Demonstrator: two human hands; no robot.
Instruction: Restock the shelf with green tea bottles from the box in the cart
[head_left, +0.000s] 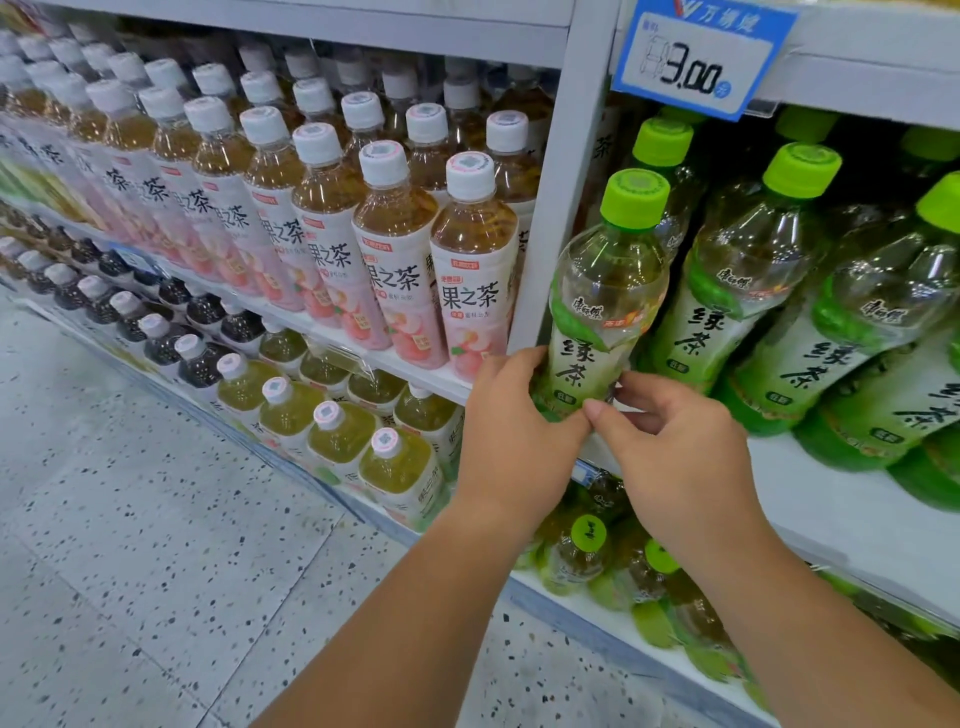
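While two hands meet, thumbs touching, low on one green tea bottle: left hand wraps its side, right hand pinches its base. Bottle at shelf front. Two neighbour bottles right of right hand.

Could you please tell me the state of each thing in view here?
held green tea bottle: capped, roughly upright
left hand: grips its base
right hand: pinches its lower label
shelved green tea bottles: capped, standing
peach tea bottles: capped, standing in rows
price tag: hanging, tilted
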